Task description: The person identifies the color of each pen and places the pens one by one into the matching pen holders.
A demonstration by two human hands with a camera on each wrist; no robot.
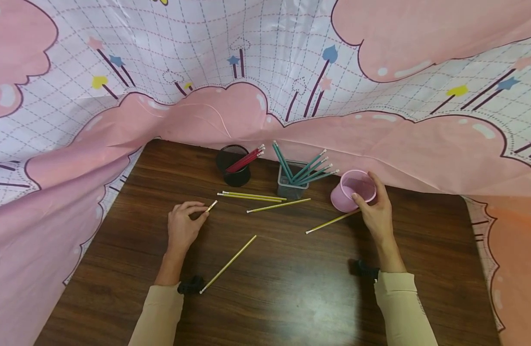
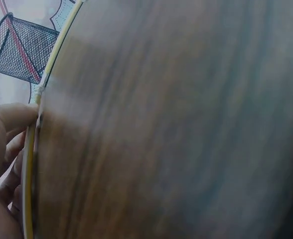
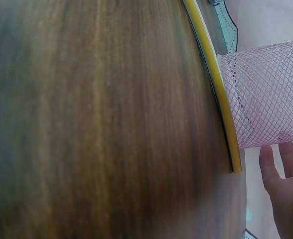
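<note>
My left hand (image 1: 185,225) pinches a yellow pencil (image 1: 211,206) near its white eraser end, over the left part of the table; the fingers hide most of its shaft in the head view. My right hand (image 1: 377,211) grips a pink mesh pencil cup (image 1: 344,202) at the right, thumb at the rim and fingers round the far side. The cup leans slightly, and no pencils show inside it. Another yellow pencil (image 3: 221,94) lies by the cup's base, one end close under the right hand in the head view.
Several yellow pencils (image 1: 278,205) lie about the wooden table (image 1: 283,283), one (image 1: 228,264) between the forearms. A black mesh cup (image 1: 237,178) holds red pencils (image 1: 244,161); a grey square holder (image 1: 291,192) has green pencils (image 1: 309,168). A pink patterned cloth (image 1: 248,115) borders the table's back.
</note>
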